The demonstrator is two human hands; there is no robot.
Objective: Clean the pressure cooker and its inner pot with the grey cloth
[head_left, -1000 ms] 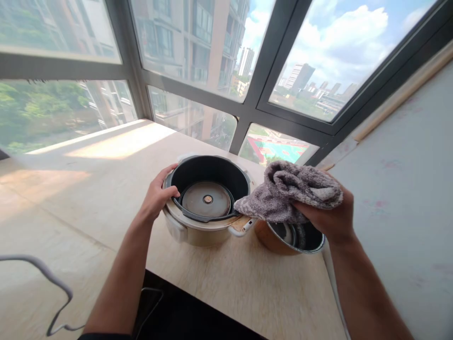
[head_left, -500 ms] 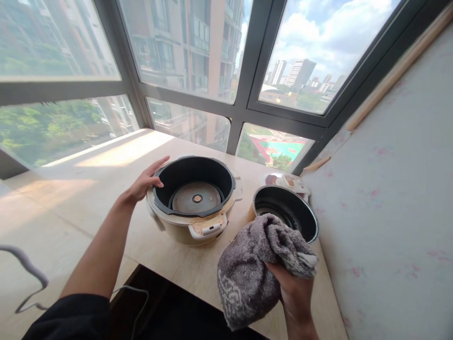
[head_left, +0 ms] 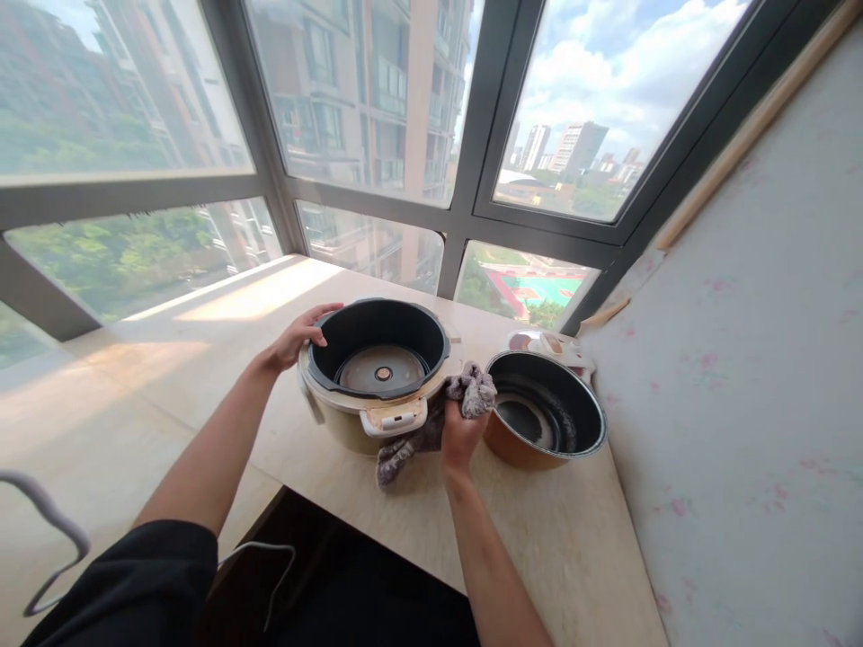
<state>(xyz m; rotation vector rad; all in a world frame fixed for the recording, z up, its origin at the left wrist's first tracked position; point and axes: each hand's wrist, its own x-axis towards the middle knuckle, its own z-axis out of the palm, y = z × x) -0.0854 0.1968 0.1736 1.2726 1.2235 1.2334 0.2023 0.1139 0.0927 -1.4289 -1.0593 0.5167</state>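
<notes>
Centrally in the head view, a pale, lidless cooker (head_left: 337,427) is shown standing upright on a light worktop (head_left: 546,539), with its dark interior and round metal plate exposed. Its rim is held on the left side by the left hand (head_left: 297,343), with the thumb hooked over the edge and the fingers laid along the outside. At the cooker's right side, a gray-brown cloth (head_left: 473,393) is gripped by the right hand (head_left: 462,437), which is closed around it. One bunch of the cloth is pushed up above the fist; the other end is draped low beside the cooker's front handle (head_left: 395,420). Just right of that hand, a separate pot (head_left: 516,447), brown outside and dark inside, is set upright. Behind the pot, a white object (head_left: 585,358) is partly hidden. The worktop is bordered by gray-framed windows (head_left: 465,225) and, at right, by a flowered wall (head_left: 748,404).
</notes>
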